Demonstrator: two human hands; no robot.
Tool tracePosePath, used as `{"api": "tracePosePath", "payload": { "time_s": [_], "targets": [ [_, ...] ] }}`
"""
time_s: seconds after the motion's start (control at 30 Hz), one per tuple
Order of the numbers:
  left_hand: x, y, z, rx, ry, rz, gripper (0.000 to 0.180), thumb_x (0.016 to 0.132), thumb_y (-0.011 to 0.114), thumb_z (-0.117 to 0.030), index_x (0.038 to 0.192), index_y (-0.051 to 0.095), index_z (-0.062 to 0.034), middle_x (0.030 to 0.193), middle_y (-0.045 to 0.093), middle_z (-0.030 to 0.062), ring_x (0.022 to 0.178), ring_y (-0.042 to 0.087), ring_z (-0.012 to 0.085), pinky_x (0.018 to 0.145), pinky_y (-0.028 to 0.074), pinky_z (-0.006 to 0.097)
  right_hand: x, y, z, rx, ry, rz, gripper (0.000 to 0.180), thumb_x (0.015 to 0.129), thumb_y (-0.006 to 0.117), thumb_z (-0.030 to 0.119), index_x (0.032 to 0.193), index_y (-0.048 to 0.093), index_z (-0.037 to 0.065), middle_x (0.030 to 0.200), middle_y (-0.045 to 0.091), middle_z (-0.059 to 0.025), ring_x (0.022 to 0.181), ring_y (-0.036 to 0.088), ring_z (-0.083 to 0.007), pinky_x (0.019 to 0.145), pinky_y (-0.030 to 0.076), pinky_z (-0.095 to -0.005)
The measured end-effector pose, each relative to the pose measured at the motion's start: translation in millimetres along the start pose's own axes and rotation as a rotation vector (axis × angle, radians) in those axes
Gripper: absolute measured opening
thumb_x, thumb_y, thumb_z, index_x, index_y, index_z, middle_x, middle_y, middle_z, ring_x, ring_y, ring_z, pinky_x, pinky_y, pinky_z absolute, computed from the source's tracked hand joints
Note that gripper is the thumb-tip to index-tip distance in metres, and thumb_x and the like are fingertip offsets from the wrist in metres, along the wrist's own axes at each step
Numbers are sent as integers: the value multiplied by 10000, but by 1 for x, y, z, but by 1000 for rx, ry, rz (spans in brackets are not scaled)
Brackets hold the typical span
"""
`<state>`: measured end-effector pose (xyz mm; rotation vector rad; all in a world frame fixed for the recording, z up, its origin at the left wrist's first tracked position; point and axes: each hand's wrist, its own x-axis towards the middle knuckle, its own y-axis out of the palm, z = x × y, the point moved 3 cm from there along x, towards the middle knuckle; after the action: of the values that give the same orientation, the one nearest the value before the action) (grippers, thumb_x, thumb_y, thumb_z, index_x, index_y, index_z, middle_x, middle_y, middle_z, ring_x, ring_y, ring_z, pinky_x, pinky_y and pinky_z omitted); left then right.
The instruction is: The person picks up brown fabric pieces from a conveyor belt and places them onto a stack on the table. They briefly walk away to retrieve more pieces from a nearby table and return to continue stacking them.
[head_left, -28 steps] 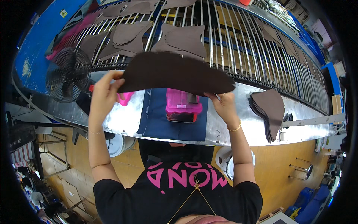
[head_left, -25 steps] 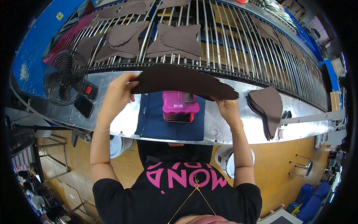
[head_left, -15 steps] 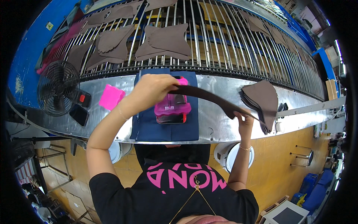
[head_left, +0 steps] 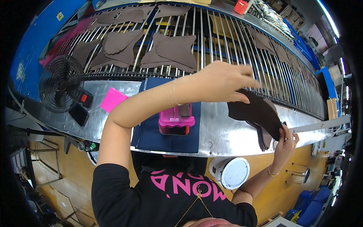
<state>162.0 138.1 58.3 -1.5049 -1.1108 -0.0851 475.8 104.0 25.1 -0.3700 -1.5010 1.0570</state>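
Observation:
My right hand [head_left: 286,144] pinches the lower right edge of a dark brown leather-like cut piece [head_left: 255,111]. The piece hangs tilted over a stack of similar brown pieces [head_left: 263,138] on the right of the metal table. My left hand [head_left: 228,81] reaches across to the piece's upper left end. Its thumb and fingers are apart, the fingertips a little blurred. Under my left forearm, a pink scalloped template [head_left: 176,122] rests on a dark blue mat [head_left: 166,142], with a red-edged dark thing [head_left: 174,131] beneath it.
Behind the metal table [head_left: 215,140] runs a conveyor of metal rods [head_left: 211,45] bearing several brown pieces [head_left: 176,51]. A black fan [head_left: 61,84], a phone [head_left: 78,114] and a flat pink piece [head_left: 113,99] lie leftward. A white bucket [head_left: 234,173] stands below the front edge.
Both hands have moved right with the brown piece, from above the pink template to over the stack. My left hand's fingers have opened from their grip; the right still holds on.

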Motion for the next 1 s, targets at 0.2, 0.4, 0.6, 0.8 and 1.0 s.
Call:
{"api": "tracePosePath", "payload": {
  "time_s": [0.2,0.4,0.6,0.8,1.0],
  "targets": [
    [-4,23,46,72,-156,144,148,824,630,-195,864,653,-55,833,645,114,791,636,330,661,505,417,35,18,24,15,-56,33,158,870,620,117,1019,663,87,840,656,-67,783,593,-165,923,304,-363],
    [-60,20,155,-551,-824,-173,208,889,573,-91,1070,570,12,745,615,137,496,593,172,437,438,297,23,16,-38,-35,410,-196,326,875,654,264,1132,615,66,1063,638,-87,937,593,-228,862,411,-380],
    [-149,50,283,-882,-1068,-774,431,927,490,-24,1329,340,17,1014,566,171,534,587,141,433,450,243,-62,116,-155,-336,782,139,409,859,639,382,1187,608,139,1192,558,-104,1054,564,-316,815,442,-533],
    [-184,70,353,-996,-1321,-1052,640,926,443,25,1463,105,-48,1044,514,195,679,637,229,543,537,314,-117,150,-173,-500,1127,318,506,844,631,452,1261,568,171,1257,515,-120,1179,466,-359,884,368,-616],
    [-218,73,380,-899,-1437,-1096,447,901,545,-18,1241,283,108,857,603,200,567,646,252,431,535,316,-111,150,-169,-512,1111,308,512,826,662,431,1203,584,94,1223,541,-131,1163,493,-333,897,402,-556]
  ]
}}
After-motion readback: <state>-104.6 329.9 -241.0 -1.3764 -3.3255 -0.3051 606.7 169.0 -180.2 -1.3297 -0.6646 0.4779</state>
